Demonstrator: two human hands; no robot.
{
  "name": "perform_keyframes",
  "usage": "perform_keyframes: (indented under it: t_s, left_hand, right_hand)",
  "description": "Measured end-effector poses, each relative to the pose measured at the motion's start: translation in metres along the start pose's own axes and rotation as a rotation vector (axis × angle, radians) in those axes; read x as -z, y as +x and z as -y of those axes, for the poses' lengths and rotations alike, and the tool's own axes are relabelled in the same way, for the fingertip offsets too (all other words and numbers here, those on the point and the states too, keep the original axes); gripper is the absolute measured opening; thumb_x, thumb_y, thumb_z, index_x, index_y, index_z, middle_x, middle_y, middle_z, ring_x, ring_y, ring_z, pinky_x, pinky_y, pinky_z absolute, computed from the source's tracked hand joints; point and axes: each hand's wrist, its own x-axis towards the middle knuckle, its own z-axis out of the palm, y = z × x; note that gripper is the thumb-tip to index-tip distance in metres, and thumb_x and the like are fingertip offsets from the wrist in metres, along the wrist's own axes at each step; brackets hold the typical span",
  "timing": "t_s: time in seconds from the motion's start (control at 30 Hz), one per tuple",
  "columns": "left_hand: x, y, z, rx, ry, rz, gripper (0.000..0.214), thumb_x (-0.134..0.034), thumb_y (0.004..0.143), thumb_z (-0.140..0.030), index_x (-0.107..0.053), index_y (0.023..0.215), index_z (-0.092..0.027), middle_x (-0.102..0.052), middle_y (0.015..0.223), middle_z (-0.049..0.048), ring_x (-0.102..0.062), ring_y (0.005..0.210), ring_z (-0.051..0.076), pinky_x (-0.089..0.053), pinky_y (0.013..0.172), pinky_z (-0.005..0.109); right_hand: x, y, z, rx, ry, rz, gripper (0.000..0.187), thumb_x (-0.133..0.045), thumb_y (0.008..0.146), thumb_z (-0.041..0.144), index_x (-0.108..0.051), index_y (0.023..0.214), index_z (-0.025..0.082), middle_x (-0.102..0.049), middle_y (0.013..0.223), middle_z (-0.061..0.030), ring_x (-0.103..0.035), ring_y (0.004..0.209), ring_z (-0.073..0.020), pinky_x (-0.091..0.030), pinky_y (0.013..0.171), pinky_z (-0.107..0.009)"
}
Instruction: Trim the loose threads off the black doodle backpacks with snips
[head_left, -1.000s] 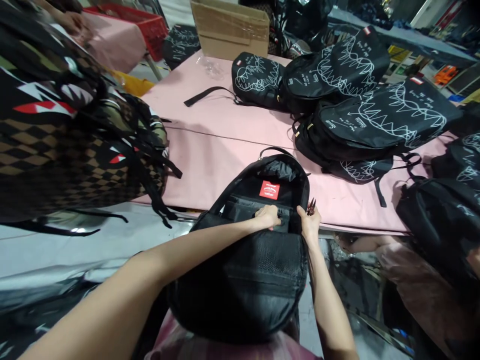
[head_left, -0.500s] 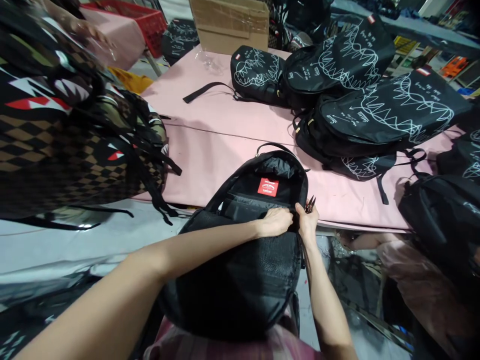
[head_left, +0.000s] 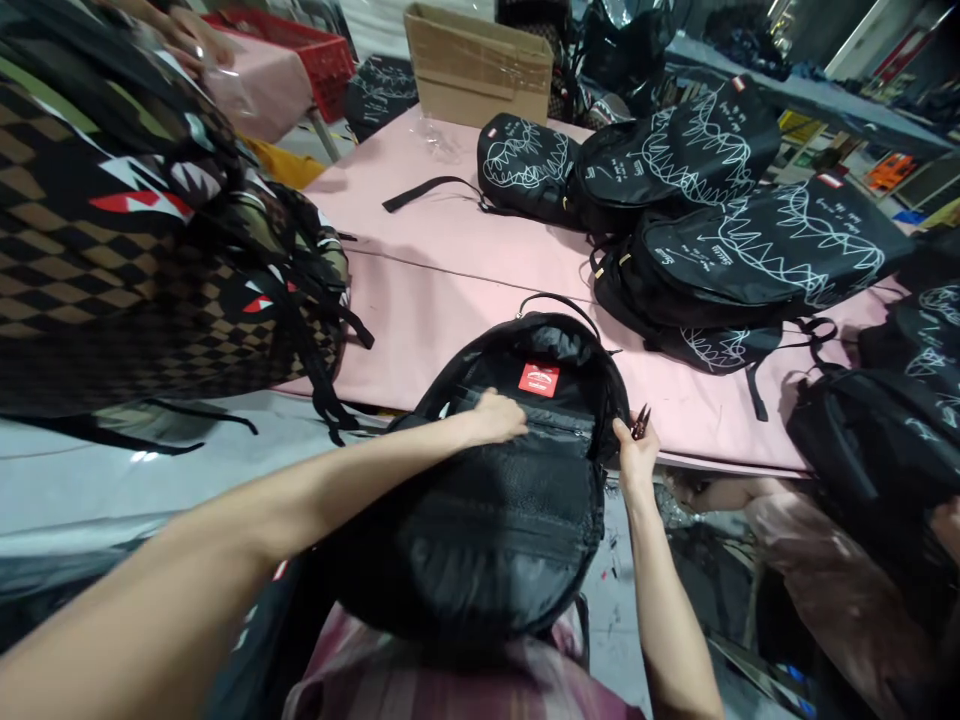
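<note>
An open black backpack [head_left: 495, 510] leans against the front edge of the pink table [head_left: 450, 290], its inside showing a red label [head_left: 538, 379]. My left hand [head_left: 499, 416] is closed on the top edge of the inner mesh pocket, near its zip. My right hand [head_left: 636, 452] grips the backpack's right rim and also holds small dark snips [head_left: 642, 421] whose tips stick up.
Several black backpacks with white scribble print [head_left: 720, 220] are piled at the table's back right. A stack of checkered shark-mouth backpacks [head_left: 150, 270] stands at the left. A cardboard box [head_left: 480, 65] and a red crate [head_left: 300, 50] sit farther back. Another person's hand [head_left: 187, 30] shows at the top left.
My left hand slid left along the inner pocket's top edge, away from my right hand. My right hand shifted slightly right on the rim. The view moved a little.
</note>
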Motion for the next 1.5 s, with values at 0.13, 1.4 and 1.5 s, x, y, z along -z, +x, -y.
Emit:
perform_keyframes:
  t_s: [0.13, 1.4, 1.5]
  left_hand:
    - [0.012, -0.038, 0.036, 0.128, 0.127, -0.082, 0.031, -0.049, 0.087, -0.032, -0.067, 0.075, -0.011, -0.065, 0.076, 0.0148, -0.063, 0.08, 0.029, -0.044, 0.076, 0.041]
    - [-0.067, -0.071, 0.039, 0.127, 0.033, -0.208, 0.042, -0.04, 0.085, -0.012, -0.046, 0.125, -0.003, -0.05, 0.13, 0.0213, -0.045, 0.124, 0.026, -0.038, 0.101, 0.038]
    - [-0.075, -0.066, 0.038, 0.021, 0.044, -0.122, 0.033, -0.04, 0.085, -0.011, -0.057, 0.113, -0.007, -0.046, 0.135, 0.0206, -0.045, 0.125, 0.026, -0.041, 0.098, 0.035]
  right_hand:
    - [0.014, -0.001, 0.006, 0.136, -0.143, 0.109, 0.031, -0.061, 0.068, 0.037, -0.061, 0.089, 0.014, -0.063, 0.078, -0.0034, -0.055, 0.073, -0.0192, -0.043, 0.072, -0.032]
    - [-0.098, -0.009, 0.036, 0.189, -1.376, 0.914, 0.023, -0.056, 0.082, 0.042, -0.067, 0.095, 0.027, -0.068, 0.1, -0.0066, -0.061, 0.099, -0.0246, -0.041, 0.073, -0.029]
    - [-0.098, -0.006, 0.033, 0.181, -1.378, 0.918, 0.022, -0.057, 0.082, 0.042, -0.067, 0.094, 0.026, -0.068, 0.1, -0.0067, -0.061, 0.098, -0.0246, -0.041, 0.073, -0.029]
